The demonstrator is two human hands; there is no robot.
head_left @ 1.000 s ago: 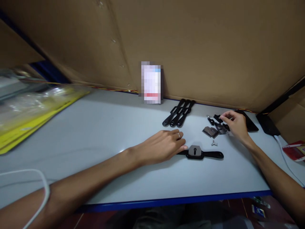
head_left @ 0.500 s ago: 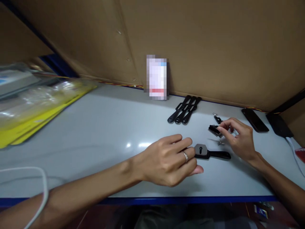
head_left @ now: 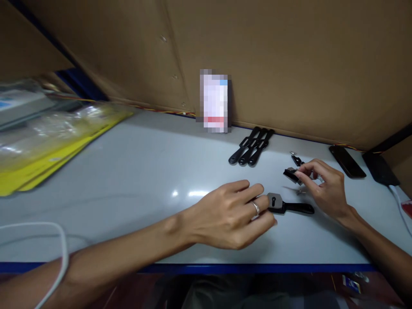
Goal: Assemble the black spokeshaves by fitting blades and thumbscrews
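Left hand [head_left: 236, 216] on black tool [head_left: 285, 206] — right hand [head_left: 323, 189] pinching small black part [head_left: 290, 174].

My left hand [head_left: 233, 214] has curled over the near end of the black handled tool [head_left: 286, 206], hiding it. My right hand [head_left: 322, 189] has lifted a small black piece [head_left: 291, 174] clear of the parts pile.

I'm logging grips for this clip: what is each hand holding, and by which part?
The right hand pinches a small black flat part by its near end. The left hand grips one end of a black two-handled tool lying on the white table.
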